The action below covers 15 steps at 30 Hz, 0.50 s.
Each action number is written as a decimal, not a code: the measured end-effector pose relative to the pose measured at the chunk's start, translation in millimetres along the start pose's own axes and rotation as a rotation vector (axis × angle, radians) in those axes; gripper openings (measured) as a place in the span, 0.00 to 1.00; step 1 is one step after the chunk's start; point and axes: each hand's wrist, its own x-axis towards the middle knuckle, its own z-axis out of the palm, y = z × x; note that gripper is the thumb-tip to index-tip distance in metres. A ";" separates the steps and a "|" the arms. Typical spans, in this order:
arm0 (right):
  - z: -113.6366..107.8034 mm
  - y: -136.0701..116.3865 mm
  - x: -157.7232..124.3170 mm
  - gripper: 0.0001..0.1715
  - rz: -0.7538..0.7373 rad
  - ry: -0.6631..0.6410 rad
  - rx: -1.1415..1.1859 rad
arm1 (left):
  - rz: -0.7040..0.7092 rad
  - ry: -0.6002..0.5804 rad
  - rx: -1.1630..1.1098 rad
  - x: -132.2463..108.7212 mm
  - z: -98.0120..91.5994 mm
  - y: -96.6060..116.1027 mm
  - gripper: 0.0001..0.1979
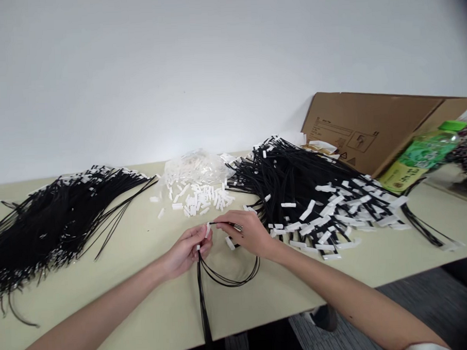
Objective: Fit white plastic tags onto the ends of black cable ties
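Observation:
Near the table's middle my left hand (192, 249) is closed around a small white connector (208, 229). My right hand (247, 232) pinches a black wire just to the right of that connector, and the wire meets or touches its end. Several black wires (238, 284) loop below both hands, and a bundle of them hangs down over the table's front edge. Another small white piece (198, 247) sits on the wires under my left fingers. How the wire sits in the connector is hidden by my fingertips.
Loose white connectors (201, 198) lie before a clear plastic bag (194, 166). A pile of black wires (65, 213) lies left; another with white ends (296, 182) lies right. Behind that lean a cardboard box (355, 128) and a green-capped bottle (418, 156).

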 end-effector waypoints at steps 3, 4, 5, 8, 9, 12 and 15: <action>-3.5 2.2 0.5 0.09 -0.080 0.050 -0.152 | 0.019 0.039 -0.042 1.9 0.6 -0.2 0.15; -4.9 1.0 1.0 0.09 -0.109 0.066 -0.199 | 0.026 0.057 -0.060 2.6 0.8 -0.1 0.15; -6.2 -1.2 1.5 0.10 -0.137 0.079 -0.232 | 0.034 0.076 -0.081 3.2 1.0 -0.2 0.15; -6.6 -11.8 1.5 0.10 -0.204 0.065 -0.242 | 0.076 0.128 -0.170 5.2 1.0 -0.8 0.14; -5.2 -15.2 0.7 0.10 -0.226 0.042 -0.229 | 0.096 0.147 -0.202 5.9 0.7 -1.2 0.13; 2.0 -20.8 -3.7 0.11 -0.279 -0.034 -0.206 | 0.150 0.186 -0.255 8.0 -0.6 -1.9 0.12; 9.7 -18.2 -8.3 0.10 -0.293 -0.073 -0.222 | 0.171 0.195 -0.275 9.8 -1.6 -1.4 0.12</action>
